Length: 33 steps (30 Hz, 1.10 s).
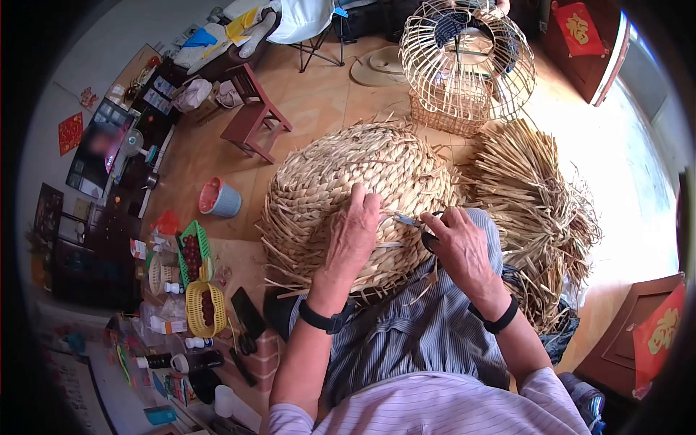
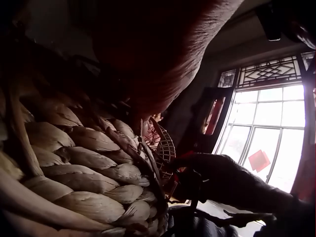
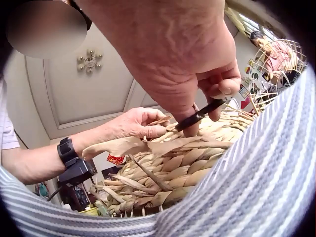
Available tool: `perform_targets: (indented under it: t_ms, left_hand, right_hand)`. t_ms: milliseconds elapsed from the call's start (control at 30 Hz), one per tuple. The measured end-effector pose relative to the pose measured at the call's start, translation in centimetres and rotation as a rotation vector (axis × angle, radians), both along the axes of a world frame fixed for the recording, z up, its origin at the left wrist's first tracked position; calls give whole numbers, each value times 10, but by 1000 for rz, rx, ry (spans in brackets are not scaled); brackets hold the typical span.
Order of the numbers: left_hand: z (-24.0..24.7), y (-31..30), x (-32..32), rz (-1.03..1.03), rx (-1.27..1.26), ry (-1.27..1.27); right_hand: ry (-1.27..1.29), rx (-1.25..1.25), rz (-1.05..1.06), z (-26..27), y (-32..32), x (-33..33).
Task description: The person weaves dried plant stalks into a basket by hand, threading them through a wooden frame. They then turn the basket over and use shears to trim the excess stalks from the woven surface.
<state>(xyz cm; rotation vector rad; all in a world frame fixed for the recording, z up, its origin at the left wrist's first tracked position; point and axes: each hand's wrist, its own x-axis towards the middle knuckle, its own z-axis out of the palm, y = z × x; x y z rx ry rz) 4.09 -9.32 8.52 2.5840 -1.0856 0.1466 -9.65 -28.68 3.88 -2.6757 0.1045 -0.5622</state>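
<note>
A large round piece of braided straw weaving [image 1: 326, 170] lies at the person's knees in the head view, loose ends sticking out along its edge. The left hand [image 1: 354, 228] is over its near side; in the right wrist view that hand [image 3: 138, 124] pinches a thin straw strand [image 3: 160, 121] between thumb and fingers. Close to it on the right, the right hand [image 1: 464, 250] grips black-handled scissors [image 1: 429, 235], blades pointing left toward the left fingers. The right wrist view shows the scissors [image 3: 200, 116] just above the braided rows, with a torn dry leaf [image 3: 173, 146] below.
Right of the weaving lies a thick bundle of dry straw [image 1: 522, 170]. Beyond it, another person is at an open-ribbed basket [image 1: 435, 112]. On the left are a small chair [image 1: 254, 119], a blue bin [image 1: 226, 201], a green basket [image 1: 204, 243] and a yellow basket [image 1: 194, 308] with fruit.
</note>
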Motion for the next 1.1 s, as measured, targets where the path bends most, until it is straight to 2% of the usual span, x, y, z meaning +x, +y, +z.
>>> perform_targets:
  t_ms: [200,300,500,700,800,933,967,1067,1100]
  left_hand:
    - [-14,-5,6,-108,-56,-86]
    - [-11,-8,0,-69,-209,50]
    - [-14,-7,0,-48,-261,136]
    - [-13,-5,3,-60,-235,113]
    - [-18,0,14,35,-622,550]
    - [-6,16,18,126,-500,327]
    - [0,20,13,138,-381,314]
    - [3,25,6,57,-140,77]
    - [5,25,5,63,-137,92]
  right_hand:
    - [-7,31,-53,1,9,-1]
    - [-5,68,-81,4,11,-2]
    - [24,60,-90,-3,14,1]
    - [37,62,-56,-7,15,-1]
    - [53,139,-9,-1,15,-8]
    - [49,156,-28,0,19,-12]
    - [24,153,-31,0,19,-11]
    - [-22,137,-41,1,18,-6]
    - [-24,129,-41,1,18,-4]
